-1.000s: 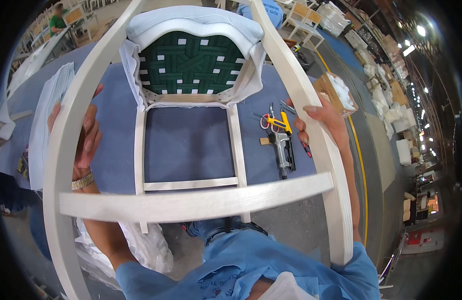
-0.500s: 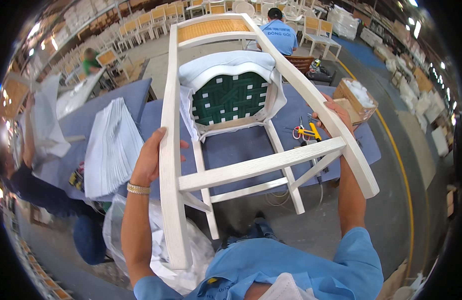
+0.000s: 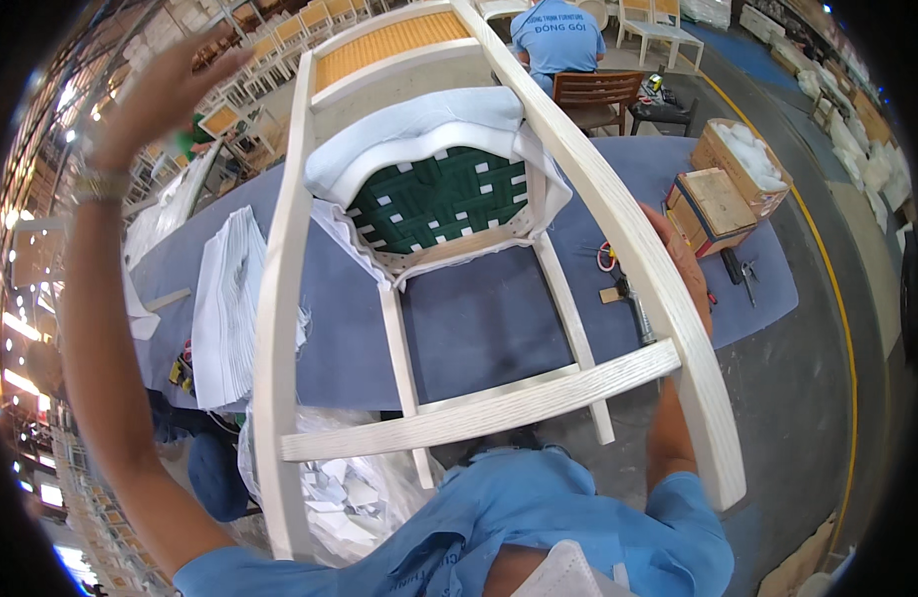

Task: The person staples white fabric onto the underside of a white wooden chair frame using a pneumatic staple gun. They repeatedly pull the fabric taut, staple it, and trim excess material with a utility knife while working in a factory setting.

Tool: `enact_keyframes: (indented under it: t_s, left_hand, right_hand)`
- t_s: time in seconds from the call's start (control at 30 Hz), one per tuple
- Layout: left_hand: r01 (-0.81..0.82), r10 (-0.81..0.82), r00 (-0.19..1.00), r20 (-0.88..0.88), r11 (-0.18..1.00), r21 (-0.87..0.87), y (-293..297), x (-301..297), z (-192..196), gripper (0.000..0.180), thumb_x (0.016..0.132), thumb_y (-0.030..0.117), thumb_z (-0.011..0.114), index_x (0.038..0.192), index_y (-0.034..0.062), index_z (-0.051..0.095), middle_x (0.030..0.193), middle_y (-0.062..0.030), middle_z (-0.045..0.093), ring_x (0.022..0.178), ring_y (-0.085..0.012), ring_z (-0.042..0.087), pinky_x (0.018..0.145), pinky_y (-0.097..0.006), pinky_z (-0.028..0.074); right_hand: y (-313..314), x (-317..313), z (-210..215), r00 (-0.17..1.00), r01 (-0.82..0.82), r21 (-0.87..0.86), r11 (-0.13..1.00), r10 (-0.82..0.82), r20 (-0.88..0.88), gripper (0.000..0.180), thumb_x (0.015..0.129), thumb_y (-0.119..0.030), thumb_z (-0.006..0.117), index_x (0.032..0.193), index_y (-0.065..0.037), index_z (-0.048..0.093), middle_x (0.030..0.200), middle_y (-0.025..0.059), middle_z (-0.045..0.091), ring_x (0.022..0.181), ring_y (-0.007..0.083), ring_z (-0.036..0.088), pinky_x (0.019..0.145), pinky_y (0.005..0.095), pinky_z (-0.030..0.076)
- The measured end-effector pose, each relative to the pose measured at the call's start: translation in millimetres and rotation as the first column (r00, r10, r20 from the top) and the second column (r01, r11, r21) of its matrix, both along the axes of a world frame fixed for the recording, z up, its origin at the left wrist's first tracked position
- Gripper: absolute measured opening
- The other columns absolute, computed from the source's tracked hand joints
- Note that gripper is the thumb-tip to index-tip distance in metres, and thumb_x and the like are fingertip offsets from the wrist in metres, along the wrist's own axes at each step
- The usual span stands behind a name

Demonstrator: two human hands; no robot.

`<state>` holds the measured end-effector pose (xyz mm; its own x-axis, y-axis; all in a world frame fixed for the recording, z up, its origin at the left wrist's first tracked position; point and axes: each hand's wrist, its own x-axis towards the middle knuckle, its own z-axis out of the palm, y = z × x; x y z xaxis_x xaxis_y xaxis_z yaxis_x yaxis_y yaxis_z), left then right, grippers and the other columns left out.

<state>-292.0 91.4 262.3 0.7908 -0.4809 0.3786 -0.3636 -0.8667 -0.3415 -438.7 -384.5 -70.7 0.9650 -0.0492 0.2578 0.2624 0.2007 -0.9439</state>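
A white wooden chair frame (image 3: 519, 398) lies tipped on a blue-grey padded table (image 3: 479, 328), legs toward me. Its seat underside shows green webbing (image 3: 439, 199) ringed by white padding, and its back panel (image 3: 389, 45) is woven and yellow. My right hand (image 3: 683, 274) grips the right leg rail from behind, mostly hidden by the wood. My left hand (image 3: 156, 85) is raised high at the upper left, fingers spread, off the chair and holding nothing.
A stack of white foam sheets (image 3: 230, 308) lies on the table's left. Hand tools (image 3: 633, 298) and cardboard boxes (image 3: 723, 194) sit at the right. A bag of white scraps (image 3: 350, 488) stands below the table edge. Another person in blue (image 3: 558, 35) sits beyond, among rows of chairs.
My left hand has let go of the left leg rail and lifted up and away to the upper left. The chair has tilted a little further; my right hand keeps its grip.
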Motion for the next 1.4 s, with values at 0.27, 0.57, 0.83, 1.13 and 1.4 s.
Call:
enact_keyframes:
  t_s: [0.27, 0.57, 0.83, 1.13, 1.4]
  left_hand:
    - [0.299, -0.310, 0.947, -0.083, 0.947, -0.119, -116, 106, -32, 0.070, 0.095, 0.059, 0.055, 0.145, 0.0099, 0.049, 0.145, -0.0212, 0.050, 0.133, -0.0320, 0.050, 0.114, -0.041, 0.035]
    - [0.173, -0.227, 0.783, -0.579, 0.974, -0.147, -180, 217, -175, 0.104, 0.082, 0.085, 0.045, 0.140, 0.0001, 0.053, 0.144, -0.0260, 0.050, 0.135, -0.0383, 0.047, 0.115, -0.042, 0.033]
    - [0.155, -0.376, 0.533, -0.758, 0.924, -0.349, -208, 228, -224, 0.086, 0.092, 0.072, 0.046, 0.141, 0.0016, 0.053, 0.147, -0.0205, 0.049, 0.138, -0.0322, 0.044, 0.118, -0.036, 0.028]
    - [0.371, -0.548, 0.613, -0.569, 0.835, -0.406, -207, 201, -231, 0.086, 0.086, 0.071, 0.057, 0.142, 0.0064, 0.052, 0.142, -0.0214, 0.054, 0.133, -0.0340, 0.049, 0.115, -0.039, 0.032]
    - [0.319, -0.413, 0.722, -0.555, 0.911, -0.262, -218, 179, -232, 0.105, 0.077, 0.076, 0.062, 0.146, -0.0005, 0.044, 0.139, -0.0296, 0.053, 0.127, -0.0396, 0.055, 0.109, -0.040, 0.040]
  right_hand:
    - [-110, 18, -287, 0.652, 0.317, -0.888, 0.333, -0.757, -0.051, 0.057, 0.082, -0.020, 0.073, 0.130, 0.004, 0.055, 0.118, 0.0273, 0.061, 0.112, 0.0430, 0.058, 0.099, 0.0478, 0.045]
    - [-78, 16, -290, 0.659, 0.190, -0.905, 0.380, -0.732, -0.169, 0.069, 0.075, -0.002, 0.075, 0.138, -0.006, 0.048, 0.122, 0.0253, 0.058, 0.113, 0.0450, 0.057, 0.096, 0.0488, 0.047]
    - [-94, -73, -234, 0.533, 0.473, -0.723, 0.503, -0.817, -0.220, 0.053, 0.078, -0.015, 0.074, 0.126, 0.001, 0.060, 0.110, 0.0219, 0.067, 0.106, 0.0386, 0.063, 0.093, 0.0424, 0.049]
    - [0, -319, -254, 0.538, 0.184, -0.840, 0.510, -0.768, -0.348, 0.057, 0.075, -0.015, 0.077, 0.128, 0.000, 0.060, 0.115, 0.0193, 0.065, 0.107, 0.0383, 0.063, 0.093, 0.0405, 0.050]
    - [102, -261, -203, 0.888, 0.025, -0.733, 0.679, -0.352, -0.296, 0.061, 0.072, -0.014, 0.079, 0.129, -0.002, 0.059, 0.119, 0.0184, 0.063, 0.108, 0.0385, 0.063, 0.094, 0.0400, 0.050]
